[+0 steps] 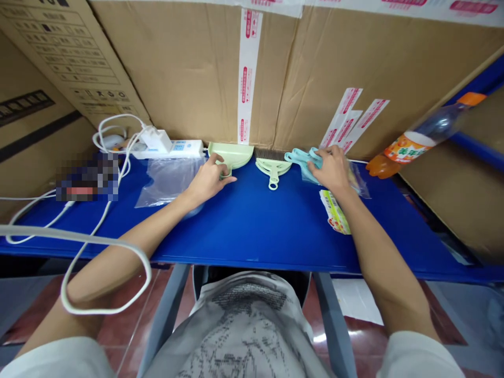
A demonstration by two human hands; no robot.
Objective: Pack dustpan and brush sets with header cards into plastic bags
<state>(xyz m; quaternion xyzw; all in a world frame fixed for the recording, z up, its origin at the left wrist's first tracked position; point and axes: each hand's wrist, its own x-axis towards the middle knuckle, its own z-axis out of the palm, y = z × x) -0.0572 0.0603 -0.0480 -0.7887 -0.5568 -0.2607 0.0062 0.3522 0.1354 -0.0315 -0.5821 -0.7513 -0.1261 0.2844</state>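
My left hand (210, 180) is closed on the handle of a pale green dustpan (240, 155), which lies at the back of the blue table. To the right of the dustpan is a small green brush (273, 169) with dark bristles against the cardboard, its ringed handle toward me. My right hand (333, 169) has its fingers on light blue scissors-like handles (303, 158), partly hidden by the fingers. Under and beside that hand lies a clear plastic bag (359, 181). A yellow-green snack wrapper (333, 212) rests just in front of it.
A white power strip (187, 147) with a plug and looping white cables (106, 241) occupies the left side. A clear bag (167, 181) lies beside my left hand. An orange drink bottle (417, 144) leans at the right. Cardboard (189, 68) walls the back.
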